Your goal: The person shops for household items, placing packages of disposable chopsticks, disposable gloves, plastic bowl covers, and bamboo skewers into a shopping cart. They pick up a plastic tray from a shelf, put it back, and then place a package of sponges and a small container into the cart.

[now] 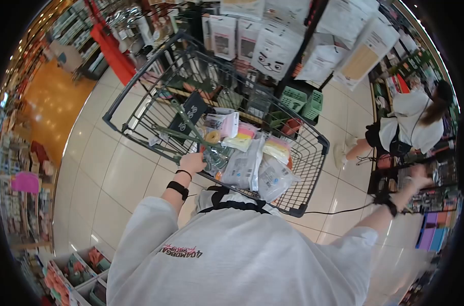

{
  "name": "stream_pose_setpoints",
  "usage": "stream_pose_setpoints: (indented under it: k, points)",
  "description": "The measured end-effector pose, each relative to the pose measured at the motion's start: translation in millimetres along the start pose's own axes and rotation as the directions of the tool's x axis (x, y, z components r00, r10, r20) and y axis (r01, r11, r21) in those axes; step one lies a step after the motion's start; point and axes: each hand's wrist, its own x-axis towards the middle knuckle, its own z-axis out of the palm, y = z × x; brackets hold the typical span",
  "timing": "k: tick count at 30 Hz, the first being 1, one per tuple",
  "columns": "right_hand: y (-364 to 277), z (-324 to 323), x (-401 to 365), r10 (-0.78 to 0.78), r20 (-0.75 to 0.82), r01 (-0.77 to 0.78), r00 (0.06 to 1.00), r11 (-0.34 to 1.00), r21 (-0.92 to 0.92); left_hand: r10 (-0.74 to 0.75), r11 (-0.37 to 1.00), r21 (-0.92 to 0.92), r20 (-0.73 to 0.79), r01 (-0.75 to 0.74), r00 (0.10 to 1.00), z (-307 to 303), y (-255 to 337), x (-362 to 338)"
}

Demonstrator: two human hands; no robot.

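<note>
A dark wire shopping cart (pixel 313 168) stands in front of me, holding several plastic-wrapped packages (pixel 242 166), a yellow and pink pack (pixel 242 136) and a roll of tape (pixel 212 136). My left hand (pixel 192 163) is closed at the cart's near edge, beside the packages; its fingertips are partly hidden, and what they grip is too small to make out. Stretched out to the right, my right hand (pixel 419 179) is blurred by motion near a shelf, its fingers smeared. A black band with a cable is around the right wrist.
A person in a white top (pixel 418 120) crouches at the right shelves. White packages (pixel 278 48) hang ahead, above green baskets (pixel 293 98). Bins of goods (pixel 76 268) stand at the lower left. Tiled floor (pixel 114 173) shows left of the cart.
</note>
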Motion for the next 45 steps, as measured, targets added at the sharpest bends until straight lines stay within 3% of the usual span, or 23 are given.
stream_pose_setpoints:
  k: [2,5,9,11,12,13,14,16,17,21,24,25,26,27,28,30,31,33,35,38,41,43,45]
  points:
    - [-108,22,36,-0.092,-0.004,0.091,0.996,0.986,-0.141,0.004,1.000,-0.005,0.012,-0.004,1.000,-2,2,-1]
    - [-213,87,49,-0.037,0.354,0.200,0.935,0.878,-0.435,0.052,0.999,0.001,-0.067,-0.052,0.996,11,-7,4]
    - [-271,223,-44,0.183,0.858,0.483,0.480,0.762,-0.432,0.075,0.996,-0.047,-0.114,-0.081,0.991,13,-9,7]
    - [-241,289,-135,0.595,0.722,0.019,0.352,0.767,-0.642,0.094,0.992,-0.071,-0.083,-0.100,0.992,14,-8,9]
    - [-207,315,-178,0.555,0.804,0.364,0.215,0.718,-0.593,0.096,0.991,-0.082,-0.073,-0.102,0.993,11,-6,7]
    - [-136,316,-218,0.448,0.881,0.414,0.152,0.781,-0.468,0.095,0.992,-0.077,-0.049,-0.099,0.994,3,-3,4]
    - [-144,340,-281,0.557,0.829,0.586,0.058,0.653,-0.480,0.096,0.993,-0.069,-0.024,-0.097,0.995,0,-1,1]
    - [-71,344,-380,0.738,0.663,0.509,-0.126,0.621,-0.595,0.111,0.988,-0.105,-0.028,-0.113,0.993,2,-1,1]
    - [-64,351,-430,0.745,0.629,0.633,-0.223,0.601,-0.487,0.120,0.983,-0.135,-0.051,-0.126,0.992,2,-2,2]
    - [-43,347,-542,0.772,0.415,0.625,-0.482,0.635,-0.454,0.218,0.957,-0.182,-0.070,-0.228,0.973,-5,-4,-2]
    - [-47,339,-494,0.812,0.444,0.512,-0.379,0.583,-0.631,0.316,0.880,-0.344,-0.093,-0.328,0.944,-5,-11,4]
    - [-48,345,-454,0.699,0.604,0.427,-0.383,0.714,-0.555,0.328,0.874,-0.356,-0.076,-0.332,0.942,-13,-9,4]
    - [-48,347,-414,0.861,0.485,0.568,-0.153,0.478,-0.670,0.353,0.842,-0.397,-0.103,-0.364,0.930,-15,-9,2]
    - [-34,347,-365,0.876,0.479,0.620,-0.050,0.403,-0.673,0.373,0.834,-0.397,-0.105,-0.383,0.922,-19,-9,3]
    - [-46,336,-316,0.706,0.675,0.575,0.214,0.468,-0.671,0.399,0.817,-0.422,-0.081,-0.394,0.913,-22,-9,3]
    - [-128,353,-233,0.348,0.735,0.731,0.581,0.172,-0.660,0.454,0.797,-0.426,-0.043,-0.428,0.890,-18,-12,9]
    - [-156,353,-189,0.264,0.722,0.683,0.640,0.235,-0.692,0.459,0.801,-0.435,0.005,-0.411,0.888,-16,-14,11]
    - [-240,359,-145,-0.060,0.599,0.595,0.799,-0.064,-0.801,0.493,0.788,-0.441,0.033,-0.430,0.870,-10,-14,11]
    - [-304,351,-116,-0.259,0.495,0.460,0.829,-0.186,-0.868,0.515,0.780,-0.446,0.061,-0.438,0.855,-16,-20,12]
    - [-350,310,-65,-0.189,0.085,0.024,0.978,-0.304,-0.952,0.570,0.742,-0.440,0.016,-0.506,0.822,-16,-35,14]
    - [-380,299,-73,-0.073,-0.343,-0.329,0.937,-0.515,-0.791,0.509,0.791,-0.386,-0.016,-0.475,0.861,-29,-41,8]
    - [-390,272,-70,0.463,-0.129,0.190,0.877,-0.582,-0.791,0.510,0.790,-0.377,-0.037,-0.484,0.860,-33,-44,6]
    - [-384,265,-86,0.546,-0.032,0.270,0.837,-0.463,-0.844,0.477,0.821,-0.362,0.008,-0.442,0.879,-37,-45,4]
